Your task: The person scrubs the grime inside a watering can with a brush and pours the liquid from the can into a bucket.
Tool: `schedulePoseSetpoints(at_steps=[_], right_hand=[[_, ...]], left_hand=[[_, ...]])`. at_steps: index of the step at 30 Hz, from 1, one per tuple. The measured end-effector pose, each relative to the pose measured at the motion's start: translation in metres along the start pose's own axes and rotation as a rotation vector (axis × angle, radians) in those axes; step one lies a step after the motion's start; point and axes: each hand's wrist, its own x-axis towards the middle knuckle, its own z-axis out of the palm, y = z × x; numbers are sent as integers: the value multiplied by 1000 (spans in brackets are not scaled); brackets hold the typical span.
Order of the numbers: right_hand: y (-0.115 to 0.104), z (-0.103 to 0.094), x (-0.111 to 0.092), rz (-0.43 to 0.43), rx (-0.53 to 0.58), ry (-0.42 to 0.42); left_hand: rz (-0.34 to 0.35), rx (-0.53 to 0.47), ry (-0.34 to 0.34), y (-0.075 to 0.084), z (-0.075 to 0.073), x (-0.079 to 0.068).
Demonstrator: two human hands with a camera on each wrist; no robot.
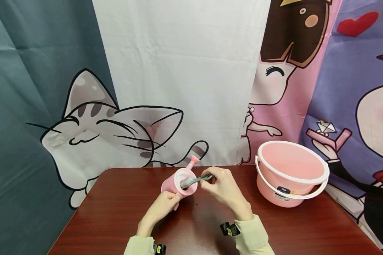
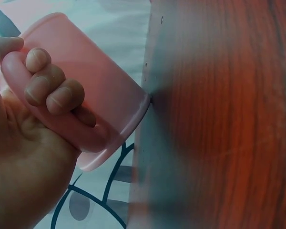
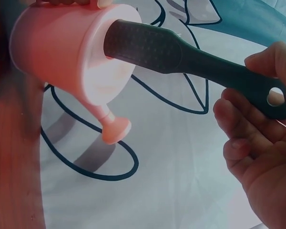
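Note:
A pink watering can (image 1: 170, 185) is tilted, its open mouth turned towards me and its spout pointing away. My left hand (image 1: 162, 209) grips its handle, with several fingers through the loop in the left wrist view. There, the can's (image 2: 93, 76) lower edge meets the tabletop. Between thumb and fingers, my right hand (image 1: 225, 186) pinches the end of a dark green scrubbing brush (image 3: 148, 45) with pale bristles. The brush head reaches into the can's mouth, and its tip is hidden inside. A hole pierces the brush handle near my thumb.
At the table's right side stands a pink bucket (image 1: 268, 182) with a white rim and a lowered white handle. The reddish-brown table (image 1: 115, 212) ends at a printed cloth backdrop (image 1: 185, 71) with cartoon figures.

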Motion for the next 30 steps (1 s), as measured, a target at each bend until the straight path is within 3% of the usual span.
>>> schedulePoseSetpoints(at_steps=[30], right_hand=[[-6,-4,0,-5,-17,26]], left_hand=[[9,4,-6,-1,0,0]])
